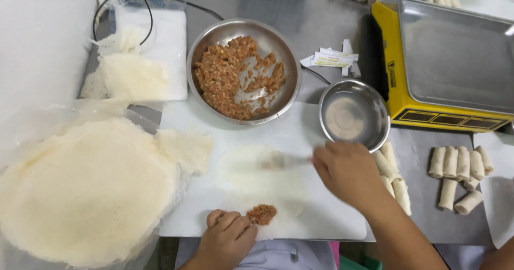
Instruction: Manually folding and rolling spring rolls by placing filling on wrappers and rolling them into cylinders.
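Rolling work looks mid-batch, by my judgement. Done: a row of finished rolls (393, 176) just right of the right hand (345, 173), a second cluster (460, 176) further right on the worktop (321, 13).

In hand: one thin wrapper (257, 187) lies flat on the white board (289, 136). A dab of minced filling (262, 214) sits on its near edge, touching the left hand (227, 238), whose fingers curl down on the wrapper; that grip closes on nothing.

Right grip is closed on a blurred brush (281, 161), tip on the wrapper.

Containers: large steel bowl (243, 72) beyond the hands, roughly half covered with filling; small steel bowl (353, 115) just above the right hand, thin pale liquid. Wrapper stack (85, 189) far left remains thick.
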